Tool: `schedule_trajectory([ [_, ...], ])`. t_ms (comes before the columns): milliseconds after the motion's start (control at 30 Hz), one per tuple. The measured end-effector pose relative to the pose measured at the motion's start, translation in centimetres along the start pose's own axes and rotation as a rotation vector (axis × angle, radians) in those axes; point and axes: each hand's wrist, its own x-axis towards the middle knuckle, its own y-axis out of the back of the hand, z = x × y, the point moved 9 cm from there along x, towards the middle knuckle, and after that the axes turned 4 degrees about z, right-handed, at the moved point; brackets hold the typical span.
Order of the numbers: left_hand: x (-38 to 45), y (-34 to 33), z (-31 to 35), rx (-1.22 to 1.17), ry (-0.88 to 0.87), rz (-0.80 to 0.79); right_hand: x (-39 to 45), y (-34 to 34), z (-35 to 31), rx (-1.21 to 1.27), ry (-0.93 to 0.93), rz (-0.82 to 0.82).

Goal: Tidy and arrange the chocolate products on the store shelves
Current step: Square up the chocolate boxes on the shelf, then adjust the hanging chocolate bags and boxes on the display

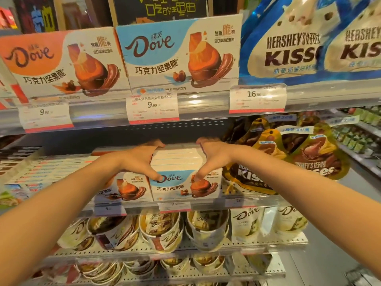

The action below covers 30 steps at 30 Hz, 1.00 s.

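Head view: gripping the blue Dove box from both sides on the middle shelf. Left hand curling over the box's left top edge, thumb pressing down on the front panel; right hand doing the same on the right edge, fingers hooking behind the far end. Sitting at the shelf's front lip, touching an orange Dove box on its left. Crowding in close on the right, dark and gold Hershey's Kisses pouches, glossy and crinkled, leaning against one another. Standing above on the upper shelf, larger blue and orange Dove cartons of matte cardboard, flat-faced and rectangular, beside shiny blue-and-white Kisses bags. Hanging along the clear plastic rails, paper price tags. Lying below on perforated metal shelving, round Dove tubs tipped on their sides and pale Dove pouches.
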Motion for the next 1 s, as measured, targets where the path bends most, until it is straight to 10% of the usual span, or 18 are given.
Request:
schedule_trajectory([
  [533,0.2,-1.1,2.5,-0.054,0.142,-0.160,-3.4,1.9,-1.7,-0.099,0.200,0.200],
  [733,2.1,-0.4,13.0,0.099,-0.138,0.363,-12.5,8.0,1.4,0.105,0.380,0.721],
  [1000,7.0,-5.6,20.7,-0.198,-0.214,0.421,-18.6,9.8,13.5,0.076,0.110,0.932],
])
